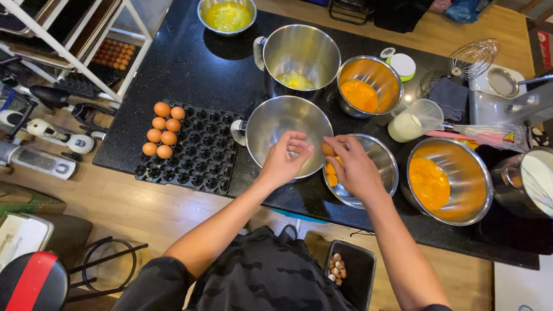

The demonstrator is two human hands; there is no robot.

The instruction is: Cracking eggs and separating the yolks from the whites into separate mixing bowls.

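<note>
**Egg held over the bowls**

A bin (351, 270) with eggshells is seen nearest, on the floor. Above it, on the black worktop (190, 63), an egg (328, 150) is held in the right hand (354, 167) over a small bowl (377, 167) with yolks. The left hand (285, 161) is curled, fingers pinched, over an empty steel bowl (276, 126). Brown eggs (161, 129) are kept on a black tray (199, 152) to the left. More bowls are set farther back.

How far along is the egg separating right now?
Mostly done: two bowls of yolks are filled, and the egg tray is largely emptied. In hand: the right hand holds an egg over the small bowl, left hand beside it. Left: six brown eggs.
</note>
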